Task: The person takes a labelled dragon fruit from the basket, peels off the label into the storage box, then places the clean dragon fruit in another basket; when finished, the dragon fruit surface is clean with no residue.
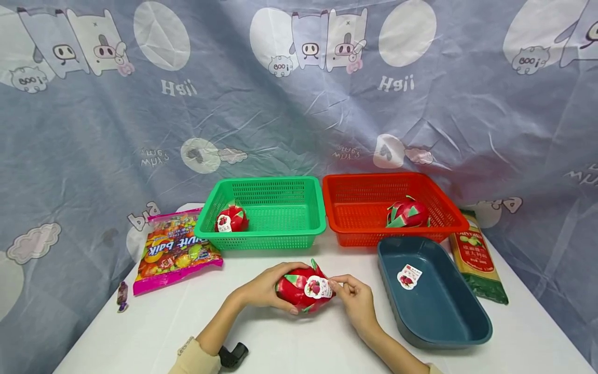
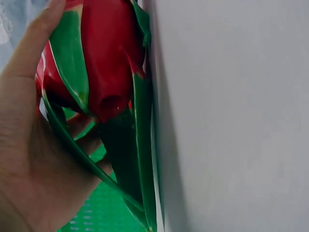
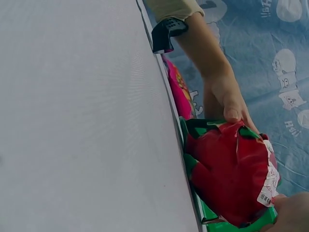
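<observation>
At the far left of the white surface (image 1: 289, 345) I see a small purple-wrapped sweet (image 1: 122, 295), and just right of it a pink-edged candy bag (image 1: 175, 252) printed with fruit. Next comes a green basket (image 1: 259, 240), with a labelled dragon fruit (image 1: 237, 218) in its left end.

Nearer me, a pale sleeve (image 1: 193, 358) leads past a black wrist mount (image 1: 233, 356) to the left hand (image 1: 262, 287). Its grip is curled round a glossy red fruit (image 1: 291, 296) with green scales, fingers over the top and thumb along the near side; my left wrist view shows the long green tips hanging past the palm. This fruit sits in front of the two baskets, near the middle, though I cannot tell whether its underside touches the surface. A white sticker (image 1: 319, 286) faces up on its right part, and there the right hand (image 1: 358, 306) has its grip pinching the sticker's right edge between thumb and forefinger.

Behind and to the right I have a red basket (image 1: 397, 236), its rim just beside the green one, with another dragon fruit (image 1: 412, 213) in its right half. In front of that stands a dark blue tray (image 1: 439, 311) with a loose sticker (image 1: 409, 277) on its floor. Farthest right lies a red-and-green packet (image 1: 476, 254), beside the tray and partly hidden by it.
</observation>
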A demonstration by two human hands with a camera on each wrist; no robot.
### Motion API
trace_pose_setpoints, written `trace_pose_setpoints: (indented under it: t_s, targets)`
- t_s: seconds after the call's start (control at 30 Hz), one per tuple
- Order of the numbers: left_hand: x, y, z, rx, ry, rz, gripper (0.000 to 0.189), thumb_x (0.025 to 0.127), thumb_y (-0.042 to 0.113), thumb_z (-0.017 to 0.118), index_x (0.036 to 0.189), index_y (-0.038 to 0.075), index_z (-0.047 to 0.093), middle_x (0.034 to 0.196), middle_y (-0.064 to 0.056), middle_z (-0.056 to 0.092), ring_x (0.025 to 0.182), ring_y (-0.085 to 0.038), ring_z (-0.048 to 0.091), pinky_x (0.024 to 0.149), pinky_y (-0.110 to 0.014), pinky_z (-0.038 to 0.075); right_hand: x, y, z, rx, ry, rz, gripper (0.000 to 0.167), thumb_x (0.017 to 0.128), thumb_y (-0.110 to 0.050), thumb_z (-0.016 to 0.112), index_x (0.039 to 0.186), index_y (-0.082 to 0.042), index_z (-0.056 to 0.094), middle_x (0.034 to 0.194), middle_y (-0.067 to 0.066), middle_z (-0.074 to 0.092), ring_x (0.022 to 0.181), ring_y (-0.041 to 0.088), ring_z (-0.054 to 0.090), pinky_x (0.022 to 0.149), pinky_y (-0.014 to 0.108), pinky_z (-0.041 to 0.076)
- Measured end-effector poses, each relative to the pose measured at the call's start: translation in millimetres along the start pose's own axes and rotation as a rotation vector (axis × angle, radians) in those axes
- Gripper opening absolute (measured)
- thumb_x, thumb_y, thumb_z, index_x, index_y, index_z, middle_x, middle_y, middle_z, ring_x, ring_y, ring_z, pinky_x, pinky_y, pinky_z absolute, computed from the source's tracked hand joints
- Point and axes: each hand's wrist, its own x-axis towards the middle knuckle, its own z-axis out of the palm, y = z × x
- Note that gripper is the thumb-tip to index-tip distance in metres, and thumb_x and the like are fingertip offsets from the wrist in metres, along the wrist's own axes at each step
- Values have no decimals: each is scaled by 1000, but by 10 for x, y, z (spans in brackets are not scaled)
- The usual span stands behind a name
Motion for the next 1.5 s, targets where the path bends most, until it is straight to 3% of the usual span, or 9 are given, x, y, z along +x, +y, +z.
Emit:
trace_pose_setpoints:
  t_s: [0.13,0.33,0.57,0.8,0.97,1.03,1.1,1.33,1.5]
  targets:
    - [8,-6,32,29,12,0,88,65,47,80,139,29,35,135,7,42,121,-14,41,89,-31,45,-31,-32,-3,-30,39,-17,4,80,2,69,83,3,68,47,1,29,45,2,25,38,20,19]
    - [11,22,34,42,25,18,86,67,42,81,138,25,35,134,4,41,121,-14,40,90,-32,45,-70,74,-29,-39,61,28,5,80,-9,72,82,-4,70,48,-2,27,45,3,24,38,20,20]
    - [20,277,-61,12,46,53,81,67,25,84,134,16,39,130,-4,41,120,-20,39,90,-33,45,-129,12,-27,-36,41,-6,6,80,-11,71,84,-6,70,48,-2,27,45,2,23,36,23,18]
    - [29,0,36,16,19,10,85,67,39,82,137,27,36,131,4,39,119,-14,39,87,-31,46,-247,-324,15,-93,15,-105,10,77,4,70,81,-4,68,48,-1,29,45,-1,25,35,24,18]
    - [59,-83,38,-7,28,-45,83,67,47,79,136,33,35,131,7,39,118,-14,40,86,-29,46,-276,-437,-66,-77,-43,-306,20,76,13,66,84,-5,67,49,-2,30,43,2,25,34,18,19]
    - [59,-86,15,-1,46,-65,82,67,47,79,136,34,35,130,6,40,117,-14,41,85,-29,47,-233,-492,-187,-61,-49,-391,23,75,18,64,86,-3,66,50,-2,31,42,6,25,34,17,19]
    - [58,-78,-2,0,62,-76,82,67,46,80,135,33,36,129,6,41,117,-15,42,84,-29,47,-153,-573,-384,-88,-41,-417,24,76,18,63,89,-3,65,51,-4,32,42,7,26,35,16,19]
    - [50,-49,-3,-39,52,-96,83,66,43,81,135,32,35,130,5,41,118,-17,41,82,-28,48,168,-695,-1309,-584,51,-436,36,70,4,77,100,-10,63,56,-12,29,43,0,23,37,17,18]
    - [60,-59,1,-44,64,-101,84,65,45,81,135,33,36,129,5,42,117,-17,43,82,-28,48,287,-459,-1703,-765,-16,-311,36,65,-7,83,94,-14,61,54,-11,30,43,3,26,37,20,21]
